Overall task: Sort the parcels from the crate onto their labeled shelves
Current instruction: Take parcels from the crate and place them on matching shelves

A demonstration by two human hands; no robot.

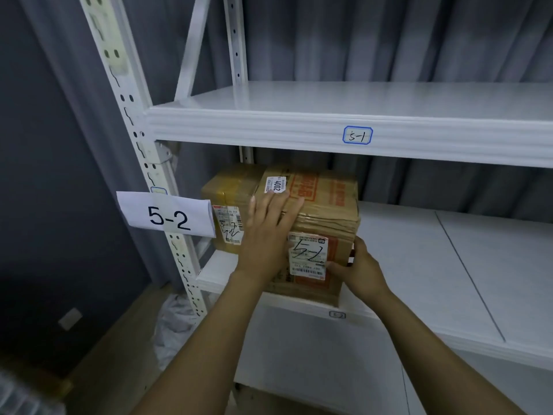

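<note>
A brown cardboard parcel (326, 211) with red print and a white label handwritten "5-2" sits on the middle shelf (419, 265), its front edge near the shelf lip. My left hand (266, 232) lies flat on its top and left front face. My right hand (359, 268) grips its lower right front corner. A second, smaller taped parcel (227, 199) stands just left of it, touching it. A paper sign "5-2" (167, 217) hangs on the left upright.
The upper shelf (299, 127) carries a blue-framed "5-1" tag (357, 135) and holds nothing in view. White perforated uprights stand at left. A white plastic bag (173, 324) lies on the floor below; grey curtains hang behind.
</note>
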